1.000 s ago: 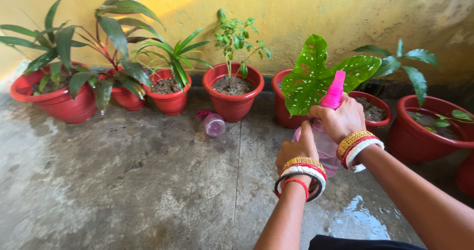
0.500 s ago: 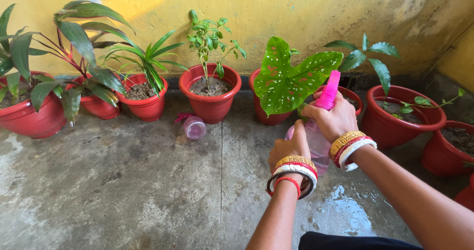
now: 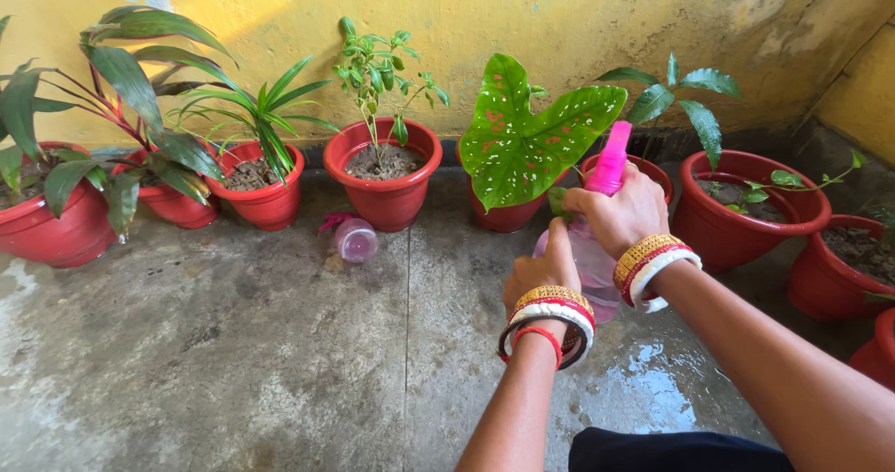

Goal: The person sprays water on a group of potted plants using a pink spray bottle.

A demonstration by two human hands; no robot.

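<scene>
A clear spray bottle (image 3: 597,267) with a pink trigger head (image 3: 610,159) stands upright in both my hands. My right hand (image 3: 620,215) grips its neck just below the pink head. My left hand (image 3: 543,269) holds the bottle's body from the left. Both wrists carry gold, red and white bangles. The nozzle points toward a broad green leaf with pink spots (image 3: 527,131), which grows from a red pot (image 3: 508,215) right behind the bottle.
A row of red pots with plants lines the yellow wall: (image 3: 51,225), (image 3: 261,192), (image 3: 384,178), (image 3: 750,211), (image 3: 844,267). A second small clear bottle (image 3: 355,239) lies on its side on the concrete floor. A wet patch (image 3: 643,388) lies near my arms.
The view has shifted right along the row of pots. My hands stay on the spray bottle, now closer to the spotted leaf.
</scene>
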